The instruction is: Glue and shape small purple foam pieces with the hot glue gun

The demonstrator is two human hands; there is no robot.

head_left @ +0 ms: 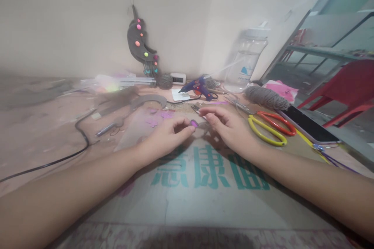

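My left hand (172, 134) pinches a small round purple piece with a dark rim (193, 123) between thumb and fingertips. Close beside it, my right hand (229, 126) is closed on a thin, dark, pointed tool (196, 109). The tool's tip points up and left; most of it is hidden by the fingers, so its kind is unclear. Several flat purple cut-out pieces (159, 116) lie just beyond my left hand. Both hands are over a pale board (140, 198) printed with green characters.
A blue glue gun (197, 87) with a lit red light stands behind my hands. To the right lie scissors (267, 128) with red and yellow handles, grey yarn (267, 97) and a phone (309, 124). A water bottle (245, 62) stands behind. A black cable (84, 144) runs at left.
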